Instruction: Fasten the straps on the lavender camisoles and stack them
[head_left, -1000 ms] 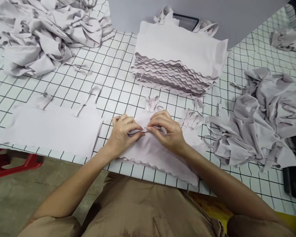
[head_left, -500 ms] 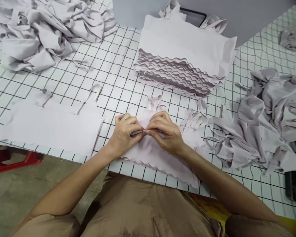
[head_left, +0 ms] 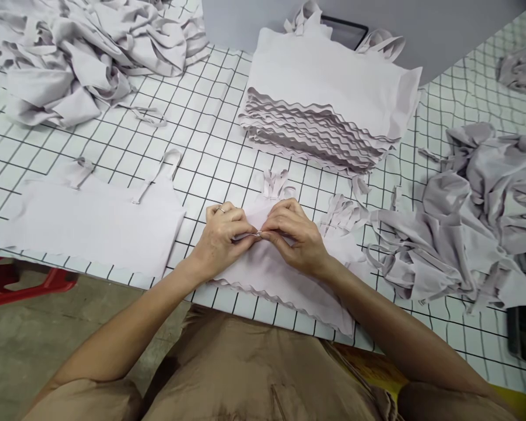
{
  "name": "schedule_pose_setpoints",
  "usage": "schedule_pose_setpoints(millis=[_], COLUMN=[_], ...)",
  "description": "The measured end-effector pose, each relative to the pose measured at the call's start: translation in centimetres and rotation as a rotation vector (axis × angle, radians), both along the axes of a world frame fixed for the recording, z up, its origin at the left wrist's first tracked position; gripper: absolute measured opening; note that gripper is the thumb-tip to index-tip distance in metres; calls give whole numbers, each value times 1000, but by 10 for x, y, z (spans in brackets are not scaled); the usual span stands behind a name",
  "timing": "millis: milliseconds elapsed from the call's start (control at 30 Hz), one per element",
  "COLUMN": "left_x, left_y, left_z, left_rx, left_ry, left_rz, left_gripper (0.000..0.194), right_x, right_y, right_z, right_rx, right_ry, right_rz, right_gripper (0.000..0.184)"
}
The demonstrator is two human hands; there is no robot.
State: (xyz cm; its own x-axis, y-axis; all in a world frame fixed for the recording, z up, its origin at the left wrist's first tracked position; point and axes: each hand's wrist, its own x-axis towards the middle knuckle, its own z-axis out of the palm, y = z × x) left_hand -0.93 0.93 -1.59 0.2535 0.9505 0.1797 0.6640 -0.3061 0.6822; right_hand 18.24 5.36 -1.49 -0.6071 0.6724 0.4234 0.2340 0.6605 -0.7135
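Observation:
A small stack of pale lilac camisole tops (head_left: pixel 284 280) with scalloped hems lies at the near edge of the checked table (head_left: pixel 210 152). My left hand (head_left: pixel 221 237) and my right hand (head_left: pixel 296 237) rest on it, fingertips pinched together on a strap and its small metal slider at the top's upper edge. Both hands are closed on that strap. Loose strap loops (head_left: pixel 276 182) stick out just beyond my fingers.
One camisole (head_left: pixel 92 225) lies flat to the left. A tall neat stack of tops (head_left: pixel 328 111) stands behind my hands. Crumpled heaps lie at the far left (head_left: pixel 79 52) and at the right (head_left: pixel 473 216). A red stool (head_left: pixel 21 283) shows under the table's left edge.
My hands have stayed pinched on the strap, shifting only slightly. The view has drifted a little, nothing else on the table has moved.

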Motion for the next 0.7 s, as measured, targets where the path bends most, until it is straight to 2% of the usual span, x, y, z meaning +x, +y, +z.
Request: schedule_pose_setpoints(millis=[233,433,533,600,700], left_x=[-1,-3,-5,-5,-6], left_y=[0,-1,-2,-2,-1], left_z=[0,-1,-2,-3,-5], left_rx=[-8,81,72,61,49], left_ry=[-12,-17,12,33,76], left_rz=[-16,-13,-29,-22,27], left_gripper=[20,24,22,17,14], right_x=[4,5,6,7,7], right_y=[2,7,18,32,60], right_z=[-1,13,24,33,45], right_rx=[69,135,53,-54,-147], right_ry=[-74,-316,-434,-476,-524], right_rz=[8,148,240,287,240], right_gripper=[16,28,30,23,23])
